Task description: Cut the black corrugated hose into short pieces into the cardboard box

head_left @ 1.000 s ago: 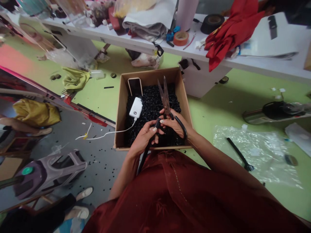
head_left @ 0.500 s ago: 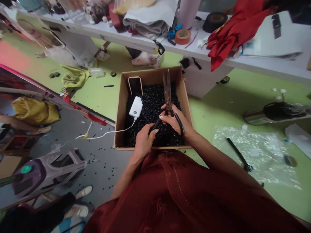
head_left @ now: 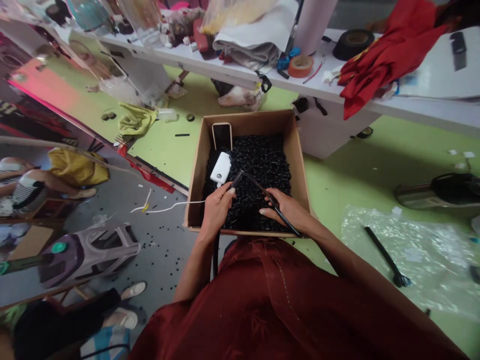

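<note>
My left hand point(head_left: 218, 204) is closed round a black ribbed strip point(head_left: 237, 180), whose tail hangs down below the wrist. My right hand point(head_left: 283, 209) grips the handles of dark scissors point(head_left: 258, 185); their blades point up and left, with the tips by the strip's upper end. Whether the tips touch the strip I cannot tell. Both hands are over an open cardboard box point(head_left: 303, 170) holding many small black pieces point(head_left: 262, 152). A white power bank point(head_left: 221, 167) lies on the pieces, and a phone point(head_left: 222, 135) leans at the box's back left.
A white shelf point(head_left: 318, 85) with an orange tape roll point(head_left: 300, 66) and red cloth point(head_left: 382, 60) runs behind the box. Clear plastic point(head_left: 431, 255) bearing a black strip lies at right. Left are a stool point(head_left: 101, 250) and other people's legs. A white cable crosses the box's left edge.
The scissors have swung from upright to pointing up-left, towards the strip. My hands have moved apart, and the strip's upper end has come away from my right hand. The whole view has shifted.
</note>
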`<state>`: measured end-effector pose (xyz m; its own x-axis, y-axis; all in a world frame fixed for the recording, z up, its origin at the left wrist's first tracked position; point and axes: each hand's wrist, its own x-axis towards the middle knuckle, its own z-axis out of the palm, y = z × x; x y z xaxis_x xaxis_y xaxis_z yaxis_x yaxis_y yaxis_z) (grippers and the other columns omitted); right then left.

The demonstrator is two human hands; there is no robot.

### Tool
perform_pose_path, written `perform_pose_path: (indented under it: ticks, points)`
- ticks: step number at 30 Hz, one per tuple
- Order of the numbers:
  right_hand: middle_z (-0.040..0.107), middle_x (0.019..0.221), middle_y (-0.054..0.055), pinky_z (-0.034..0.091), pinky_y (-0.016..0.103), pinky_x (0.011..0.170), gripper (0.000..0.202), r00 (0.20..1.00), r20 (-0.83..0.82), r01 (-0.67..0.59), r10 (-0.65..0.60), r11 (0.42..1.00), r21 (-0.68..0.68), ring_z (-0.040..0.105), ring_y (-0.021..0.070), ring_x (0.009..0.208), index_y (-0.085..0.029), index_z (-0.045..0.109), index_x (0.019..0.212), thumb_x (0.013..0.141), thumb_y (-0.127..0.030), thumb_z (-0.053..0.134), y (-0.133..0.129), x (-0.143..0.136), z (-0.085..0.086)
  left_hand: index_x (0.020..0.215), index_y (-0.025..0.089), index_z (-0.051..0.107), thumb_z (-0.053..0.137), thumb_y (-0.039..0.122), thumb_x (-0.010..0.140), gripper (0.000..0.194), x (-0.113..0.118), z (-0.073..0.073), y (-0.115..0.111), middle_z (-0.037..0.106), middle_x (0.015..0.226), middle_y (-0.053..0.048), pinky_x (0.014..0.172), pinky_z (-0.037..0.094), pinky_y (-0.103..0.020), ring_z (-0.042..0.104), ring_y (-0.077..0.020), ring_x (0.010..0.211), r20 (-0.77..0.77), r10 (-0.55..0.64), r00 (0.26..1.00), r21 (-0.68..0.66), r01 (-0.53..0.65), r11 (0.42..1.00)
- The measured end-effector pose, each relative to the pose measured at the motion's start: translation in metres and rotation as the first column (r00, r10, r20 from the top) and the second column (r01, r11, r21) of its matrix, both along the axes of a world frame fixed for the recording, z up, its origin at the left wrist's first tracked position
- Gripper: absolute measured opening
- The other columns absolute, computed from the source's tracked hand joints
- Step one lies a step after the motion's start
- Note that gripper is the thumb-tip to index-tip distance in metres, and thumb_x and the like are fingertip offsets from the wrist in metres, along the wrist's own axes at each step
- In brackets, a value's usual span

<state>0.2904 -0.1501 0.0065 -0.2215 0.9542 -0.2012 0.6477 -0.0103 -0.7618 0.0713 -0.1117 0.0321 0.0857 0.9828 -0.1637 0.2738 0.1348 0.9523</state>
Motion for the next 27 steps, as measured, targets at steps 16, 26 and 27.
perform_pose_path:
  ticks: [16,26,27]
  points:
    - [0.062,0.103,0.007,0.046,0.030,0.075,0.043,0.996,-0.049,-0.079,0.079,0.997,0.006,0.060,0.0194,0.088,-0.019,0.047,0.120,0.085,-0.043,0.053,0.001,-0.011,0.004,0.113,0.017,0.066,0.050,0.031,0.087,0.033,0.006,-0.004,-0.007,0.058,0.074,-0.001,0.052,0.039,-0.021,0.046,-0.0075,0.055,-0.130,-0.152,0.980,0.036,0.158,0.987]
    - [0.063,0.093,0.005,0.041,0.026,0.071,0.023,0.998,0.009,-0.062,0.062,0.998,0.003,0.059,0.0172,0.081,-0.019,0.053,0.104,0.088,-0.033,0.047,0.001,-0.007,-0.002,0.109,0.016,0.067,0.048,0.033,0.087,0.034,0.009,-0.010,-0.004,0.062,0.075,-0.002,0.055,0.040,-0.022,0.047,-0.0082,0.055,-0.198,-0.207,0.958,-0.003,0.210,0.978]
    - [0.063,0.092,0.005,0.040,0.025,0.071,0.022,0.998,0.013,-0.064,0.064,0.998,0.001,0.059,0.0167,0.080,-0.019,0.053,0.104,0.087,-0.031,0.047,0.000,-0.007,-0.004,0.108,0.016,0.067,0.048,0.033,0.087,0.033,0.009,-0.012,-0.003,0.062,0.075,-0.002,0.056,0.040,-0.022,0.047,-0.0083,0.055,-0.203,-0.208,0.957,-0.008,0.211,0.978]
